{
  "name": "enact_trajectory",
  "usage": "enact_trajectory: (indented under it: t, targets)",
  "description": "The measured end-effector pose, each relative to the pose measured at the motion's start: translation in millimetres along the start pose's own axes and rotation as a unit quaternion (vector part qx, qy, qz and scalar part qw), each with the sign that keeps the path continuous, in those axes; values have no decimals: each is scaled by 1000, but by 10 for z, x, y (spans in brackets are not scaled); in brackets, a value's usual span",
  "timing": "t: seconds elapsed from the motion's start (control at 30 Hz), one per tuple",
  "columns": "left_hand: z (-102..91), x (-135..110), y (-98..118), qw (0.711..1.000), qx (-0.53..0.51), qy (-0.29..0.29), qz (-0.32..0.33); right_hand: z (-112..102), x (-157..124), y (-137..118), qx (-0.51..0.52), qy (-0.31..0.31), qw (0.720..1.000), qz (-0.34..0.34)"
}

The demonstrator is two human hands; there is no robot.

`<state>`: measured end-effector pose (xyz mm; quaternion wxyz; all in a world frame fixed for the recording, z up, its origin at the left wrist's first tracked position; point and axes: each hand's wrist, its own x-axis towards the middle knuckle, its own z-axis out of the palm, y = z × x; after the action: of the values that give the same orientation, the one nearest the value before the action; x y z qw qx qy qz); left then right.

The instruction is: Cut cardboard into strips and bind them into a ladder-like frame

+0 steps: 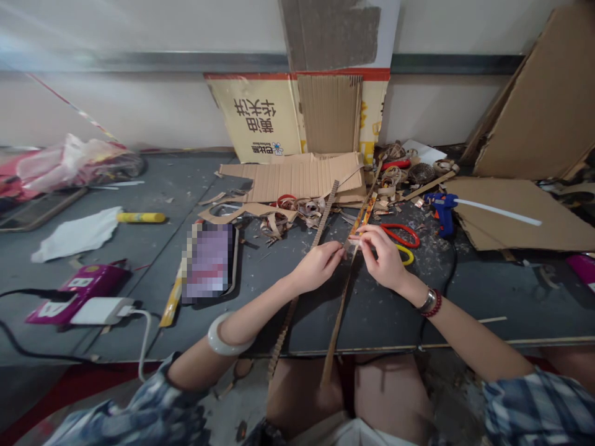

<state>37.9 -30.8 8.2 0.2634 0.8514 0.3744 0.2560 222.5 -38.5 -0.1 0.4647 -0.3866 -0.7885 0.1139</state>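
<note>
My left hand [318, 266] pinches a long, narrow corrugated cardboard strip [325, 214], whose ridged edge runs up past my fingers and down over the table edge. My right hand [383, 257] grips a second plain cardboard strip [341, 322] with a yellow-orange printed end [362, 223]. The two strips cross close together between my fingertips, and their exact contact is hidden. Just beyond my right hand lie red scissor handles [400, 234] and a yellow ring [405, 254]. My wrists rest above the dark grey table [372, 316].
A blue hot glue gun [441, 214] with a white glue stick [497, 209] lies to the right, beside cardboard sheets [511, 214]. Cardboard scraps and coils [288, 214] lie ahead. A pixelated device [207, 263], white power bank [100, 311] and magenta box [79, 294] sit left.
</note>
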Motion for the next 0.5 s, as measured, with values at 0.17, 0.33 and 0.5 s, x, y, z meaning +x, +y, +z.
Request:
enact_trajectory:
  t: [0.17, 0.33, 0.5]
  targets:
    - [-9, -3, 22, 998, -58, -12, -28, 15, -17, 21, 35, 9, 998, 50]
    - [15, -1, 9, 984, -169, -19, -58, 12, -11, -8, 78, 8, 995, 54]
    - [4, -8, 21, 972, -223, -9, -70, 2, 4, -6, 10, 9, 1000, 26]
